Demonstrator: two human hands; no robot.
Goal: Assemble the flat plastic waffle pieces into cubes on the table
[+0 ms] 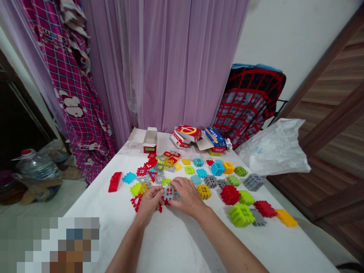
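Observation:
A grey interlocking plastic tile [168, 192] with window-like openings is held up between my two hands. My left hand [150, 204] pinches its left edge with thumb and fingertips. On the other side my right hand [188, 195] grips it, fingers curled over the top and right edge. Red tiles [136, 203] lie on the table under and beside my left hand. Just right of my right hand stands a stack of dark yellow tiles [204, 192]. Beyond my hands spreads a loose pile of red, grey, yellow and blue tiles [150, 163].
Stacks sorted by colour, including lime green [241, 215] and red [230, 194], cover the table's right side. A red plastic piece [115, 182] lies at left. Cardboard boxes [150, 141] stand along the back, and a white plastic bag [277, 148] hangs at the right edge.

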